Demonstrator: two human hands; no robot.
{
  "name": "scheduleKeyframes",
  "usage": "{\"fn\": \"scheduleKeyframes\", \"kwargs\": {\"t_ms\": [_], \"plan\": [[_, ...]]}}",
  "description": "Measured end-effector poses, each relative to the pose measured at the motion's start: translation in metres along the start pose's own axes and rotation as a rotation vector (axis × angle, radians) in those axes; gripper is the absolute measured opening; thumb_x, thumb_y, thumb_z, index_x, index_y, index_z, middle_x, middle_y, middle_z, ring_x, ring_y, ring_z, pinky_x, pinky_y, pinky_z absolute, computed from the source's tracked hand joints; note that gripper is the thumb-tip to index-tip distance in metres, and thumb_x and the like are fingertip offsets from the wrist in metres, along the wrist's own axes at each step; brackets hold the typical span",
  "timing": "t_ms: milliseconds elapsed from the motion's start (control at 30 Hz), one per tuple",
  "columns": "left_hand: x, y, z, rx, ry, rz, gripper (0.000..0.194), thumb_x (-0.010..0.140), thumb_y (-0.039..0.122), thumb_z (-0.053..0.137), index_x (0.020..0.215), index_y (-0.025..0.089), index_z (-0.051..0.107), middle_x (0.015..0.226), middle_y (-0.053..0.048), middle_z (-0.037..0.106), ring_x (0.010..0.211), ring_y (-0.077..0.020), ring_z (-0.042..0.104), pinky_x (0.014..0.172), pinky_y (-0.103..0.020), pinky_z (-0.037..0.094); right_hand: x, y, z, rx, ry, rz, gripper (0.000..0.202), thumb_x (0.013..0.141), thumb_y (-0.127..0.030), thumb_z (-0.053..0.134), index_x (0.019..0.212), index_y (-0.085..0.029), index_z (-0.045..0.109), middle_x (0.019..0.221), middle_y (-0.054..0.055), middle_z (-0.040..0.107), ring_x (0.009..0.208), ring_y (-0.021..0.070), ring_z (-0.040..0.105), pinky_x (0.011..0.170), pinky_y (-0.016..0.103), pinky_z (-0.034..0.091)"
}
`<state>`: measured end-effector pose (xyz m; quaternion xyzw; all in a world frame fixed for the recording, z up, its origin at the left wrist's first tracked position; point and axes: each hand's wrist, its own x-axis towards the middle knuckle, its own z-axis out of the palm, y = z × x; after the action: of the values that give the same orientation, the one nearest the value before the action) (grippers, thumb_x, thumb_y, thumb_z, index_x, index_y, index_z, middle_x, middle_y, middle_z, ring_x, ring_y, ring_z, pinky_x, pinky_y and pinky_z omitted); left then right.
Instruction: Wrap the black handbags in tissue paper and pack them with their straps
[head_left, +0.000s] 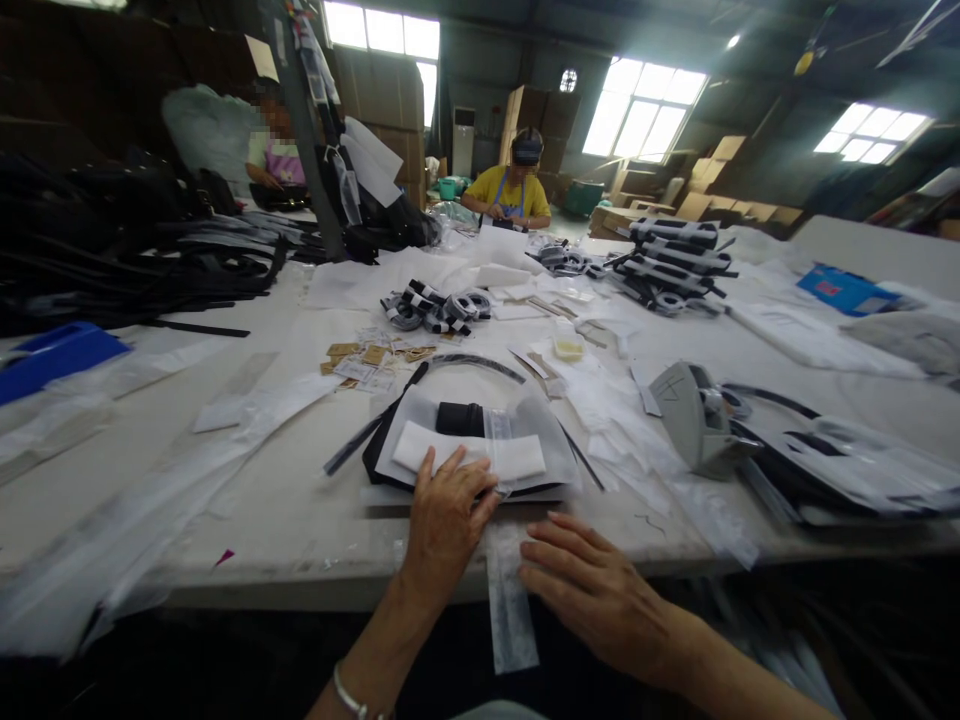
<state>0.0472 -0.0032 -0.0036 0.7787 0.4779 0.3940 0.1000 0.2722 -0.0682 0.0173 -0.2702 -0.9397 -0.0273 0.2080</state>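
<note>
A black bag [385, 447] lies in front of me, mostly covered by a sheet of white translucent wrapping. On it rest a folded white pad [517, 456] and a black strap piece [451, 419]. My left hand [448, 505] has its fingers spread on the pad's lower edge. A clear plastic strip [511, 620] runs down over the table's front edge between my hands. Beside that strip, my right hand [592, 585] has its fingers stretched out; whether it touches the strip I cannot tell. The bag's curved handle [480, 362] arches behind it.
A grey tape dispenser [694, 420] and another wrapped bag [847, 470] stand to the right. Small brown tags [375, 355] and wrapped straps [435, 307] lie beyond the bag. Black strips [135, 265] pile at left. Two people work across the table [292, 540].
</note>
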Motion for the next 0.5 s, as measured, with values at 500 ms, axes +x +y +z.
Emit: {"fn": "scheduleKeyframes", "kwargs": {"t_ms": [500], "plan": [[-0.001, 0.0, 0.001, -0.016, 0.004, -0.001, 0.015, 0.084, 0.02, 0.069, 0.098, 0.027, 0.07, 0.115, -0.001, 0.073, 0.123, -0.0286, 0.058, 0.115, -0.06, 0.025, 0.045, 0.008, 0.024, -0.094, 0.178, 0.126, 0.025, 0.097, -0.008, 0.044, 0.086, -0.016, 0.065, 0.123, 0.009, 0.068, 0.131, 0.022, 0.05, 0.119, 0.051, 0.03]]}}
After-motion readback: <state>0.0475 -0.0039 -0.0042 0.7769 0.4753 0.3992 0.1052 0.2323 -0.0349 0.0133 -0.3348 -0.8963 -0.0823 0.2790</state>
